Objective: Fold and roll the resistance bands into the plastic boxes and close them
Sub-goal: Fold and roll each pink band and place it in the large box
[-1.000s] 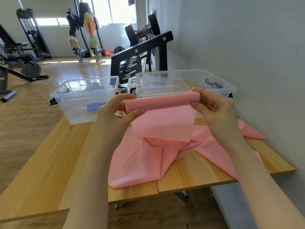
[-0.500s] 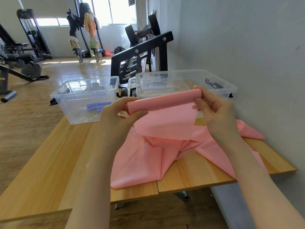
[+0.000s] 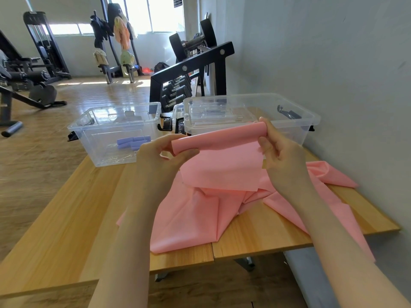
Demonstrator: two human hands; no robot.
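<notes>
Now both hands [image 3: 222,156] pinch rolled pink band [image 3: 219,138] ends.

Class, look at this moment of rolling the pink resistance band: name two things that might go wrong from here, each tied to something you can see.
1. Both hands, left hand and right hand, pinch only the ends of the roll in the pink band; its middle may loosen or roll crooked.
2. The band's loose tail lies crumpled on the table and hangs over the near edge; it may roll up creased, too bulky for the right box.
</notes>
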